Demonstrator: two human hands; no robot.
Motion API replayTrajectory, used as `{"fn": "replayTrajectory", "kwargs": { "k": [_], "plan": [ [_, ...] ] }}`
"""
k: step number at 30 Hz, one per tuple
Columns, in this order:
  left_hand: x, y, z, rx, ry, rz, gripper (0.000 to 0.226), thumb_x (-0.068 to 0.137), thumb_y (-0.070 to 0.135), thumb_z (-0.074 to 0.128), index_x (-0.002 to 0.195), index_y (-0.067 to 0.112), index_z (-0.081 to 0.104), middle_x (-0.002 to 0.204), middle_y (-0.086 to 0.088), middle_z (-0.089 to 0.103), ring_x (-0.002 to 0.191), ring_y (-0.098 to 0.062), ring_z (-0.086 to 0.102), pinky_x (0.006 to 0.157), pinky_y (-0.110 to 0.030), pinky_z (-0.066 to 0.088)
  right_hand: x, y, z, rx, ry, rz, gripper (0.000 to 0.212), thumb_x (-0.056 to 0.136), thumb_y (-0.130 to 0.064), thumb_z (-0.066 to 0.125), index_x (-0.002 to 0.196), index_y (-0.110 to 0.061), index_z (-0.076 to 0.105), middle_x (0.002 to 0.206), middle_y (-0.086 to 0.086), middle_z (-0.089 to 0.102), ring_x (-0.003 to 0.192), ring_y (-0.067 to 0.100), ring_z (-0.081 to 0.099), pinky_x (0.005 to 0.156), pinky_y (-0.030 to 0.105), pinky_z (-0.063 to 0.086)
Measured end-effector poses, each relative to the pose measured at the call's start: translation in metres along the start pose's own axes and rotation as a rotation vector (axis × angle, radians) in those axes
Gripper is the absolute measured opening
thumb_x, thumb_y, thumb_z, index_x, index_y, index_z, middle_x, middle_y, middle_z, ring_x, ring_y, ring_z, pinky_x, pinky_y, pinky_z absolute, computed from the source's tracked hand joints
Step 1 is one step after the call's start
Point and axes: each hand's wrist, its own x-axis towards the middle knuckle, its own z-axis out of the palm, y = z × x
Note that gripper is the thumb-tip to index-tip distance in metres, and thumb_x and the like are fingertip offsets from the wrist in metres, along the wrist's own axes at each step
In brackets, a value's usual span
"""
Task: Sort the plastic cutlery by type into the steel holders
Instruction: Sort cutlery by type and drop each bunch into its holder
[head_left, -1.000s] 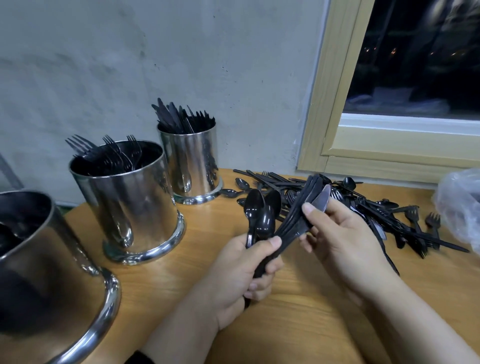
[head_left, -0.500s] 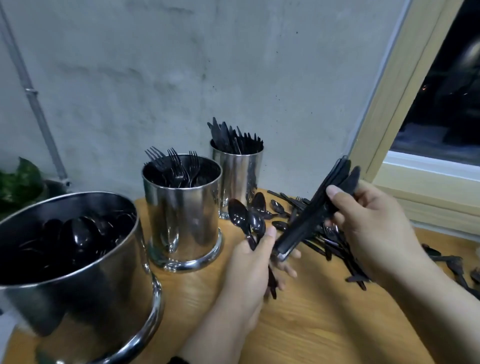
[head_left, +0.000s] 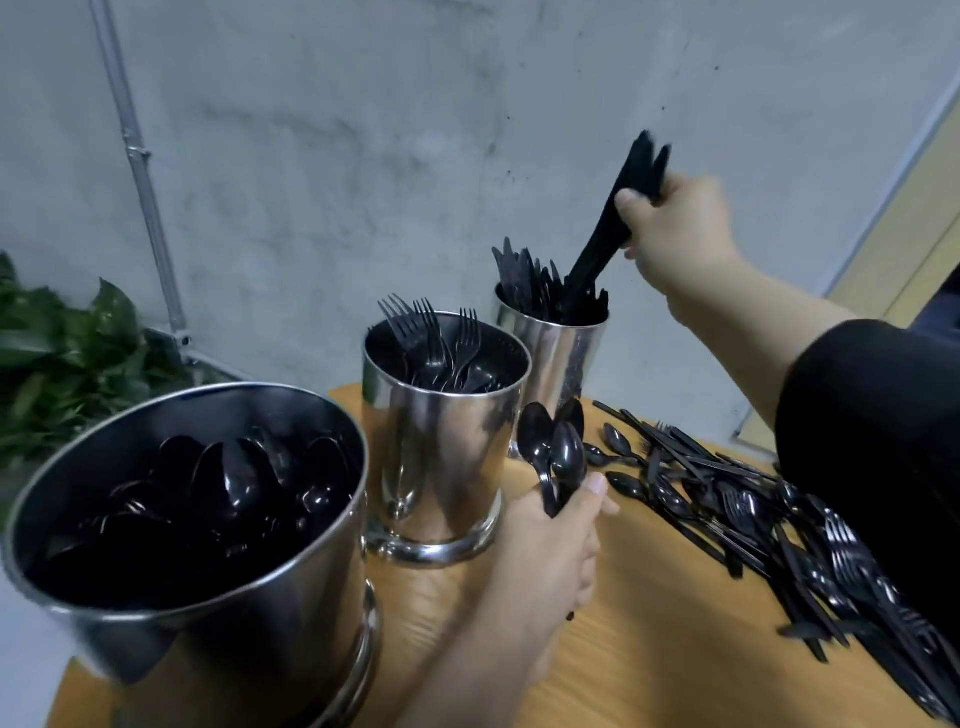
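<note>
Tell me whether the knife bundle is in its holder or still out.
Partly in. The right hand grips the knife bundle tilted, its lower ends inside the rim of the far holder among other knives; the upper ends stick out above.

Black cutlery; shiny steel holders; wood-grain table; green plant

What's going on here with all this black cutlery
A person is sorting it into steel holders. The right hand lowers a bundle of knives into the far holder. The left hand grips a few spoons beside the fork holder. A loose pile waits on the table.
</note>
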Motion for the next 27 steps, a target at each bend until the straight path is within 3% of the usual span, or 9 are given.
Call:
{"fn": "replayTrajectory", "kwargs": {
  "k": [1, 4, 7, 10, 14, 19, 22, 24, 27],
  "plan": [
    [0.0, 0.0, 0.0, -0.012, -0.003, -0.003, 0.029, 0.104, 0.034, 0.056, 0.091, 0.011, 0.064, 0.056, 0.004, 0.031, 0.046, -0.011, 0.024, 0.05, -0.034, 0.015, 0.001, 0.006, 0.006, -0.053, -0.07, 0.044, 0.011, 0.098, -0.029, 0.061, 0.101, -0.019, 0.065, 0.09, 0.002, 0.068, 0.08, 0.021, 0.063, 0.076, 0.034, 0.049],
    [0.0, 0.001, 0.0, -0.039, -0.008, -0.012, 0.029, 0.104, 0.035, 0.057, 0.09, 0.011, 0.065, 0.058, 0.003, 0.032, 0.047, -0.012, 0.024, 0.053, -0.037, 0.014, -0.01, 0.02, 0.007, -0.287, -0.098, 0.037, 0.062, 0.093, -0.049, 0.066, 0.14, -0.011, 0.053, 0.13, 0.007, 0.061, 0.119, 0.025, 0.058, 0.098, 0.036, 0.046],
    [0.0, 0.003, 0.001, -0.041, -0.027, -0.005, 0.032, 0.104, 0.036, 0.058, 0.085, 0.011, 0.065, 0.059, 0.001, 0.034, 0.047, -0.012, 0.026, 0.05, -0.034, 0.014, -0.047, 0.016, -0.004, -0.283, 0.008, -0.163, 0.048, 0.097, -0.055, 0.054, 0.126, -0.018, 0.063, 0.106, -0.006, 0.063, 0.094, 0.005, 0.058, 0.083, 0.03, 0.045],
    [-0.002, 0.004, 0.002, -0.022, -0.04, -0.019, 0.036, 0.102, 0.037, 0.061, 0.077, 0.012, 0.064, 0.058, 0.001, 0.039, 0.044, -0.012, 0.028, 0.043, -0.025, 0.018, -0.101, 0.012, -0.017, -0.292, -0.346, -0.241, 0.034, 0.097, -0.057, 0.046, 0.111, -0.032, 0.063, 0.083, -0.021, 0.059, 0.069, -0.015, 0.054, 0.064, 0.016, 0.039],
    [-0.01, 0.012, 0.008, 0.073, -0.043, -0.077, 0.04, 0.097, 0.034, 0.063, 0.065, 0.011, 0.057, 0.048, 0.001, 0.035, 0.037, -0.012, 0.026, 0.042, -0.024, 0.017, -0.151, 0.015, -0.032, -0.335, -0.801, -0.172, 0.038, 0.09, -0.058, 0.054, 0.125, -0.043, 0.052, 0.087, -0.024, 0.066, 0.081, -0.01, 0.061, 0.071, 0.009, 0.043],
    [-0.037, 0.027, 0.012, 0.267, -0.068, -0.078, 0.04, 0.082, 0.043, 0.068, 0.053, 0.019, 0.055, 0.051, -0.007, 0.036, 0.035, -0.014, 0.028, 0.043, -0.024, 0.022, -0.177, -0.003, -0.056, -0.235, -0.791, -0.131, 0.029, 0.081, -0.046, 0.078, 0.102, -0.034, 0.062, 0.085, -0.011, 0.068, 0.078, 0.011, 0.066, 0.073, 0.032, 0.053],
    [-0.063, 0.045, 0.011, 0.297, -0.134, -0.052, 0.032, 0.078, 0.044, 0.071, 0.063, 0.018, 0.059, 0.059, -0.011, 0.044, 0.037, -0.016, 0.03, 0.045, -0.026, 0.024, -0.191, -0.029, -0.07, -0.191, -0.792, -0.162, 0.028, 0.079, -0.045, 0.077, 0.102, -0.039, 0.064, 0.084, -0.01, 0.07, 0.076, 0.011, 0.068, 0.069, 0.025, 0.053],
    [-0.079, 0.064, 0.009, 0.318, -0.201, 0.003, 0.029, 0.086, 0.038, 0.073, 0.072, 0.016, 0.061, 0.058, -0.005, 0.048, 0.038, -0.015, 0.03, 0.044, -0.026, 0.024, -0.198, -0.051, -0.077, -0.101, -0.708, -0.196, 0.026, 0.076, -0.044, 0.075, 0.101, -0.043, 0.066, 0.086, -0.011, 0.071, 0.077, 0.009, 0.067, 0.068, 0.021, 0.053],
    [-0.101, 0.101, 0.001, 0.355, -0.202, 0.161, 0.024, 0.09, 0.034, 0.075, 0.075, 0.02, 0.063, 0.056, 0.007, 0.047, 0.041, -0.01, 0.035, 0.045, -0.025, 0.027, -0.203, -0.084, -0.076, 0.092, -0.602, -0.244, 0.016, 0.077, -0.037, 0.072, 0.09, -0.029, 0.07, 0.083, -0.001, 0.073, 0.08, 0.024, 0.069, 0.075, 0.039, 0.054]
  ]
}}
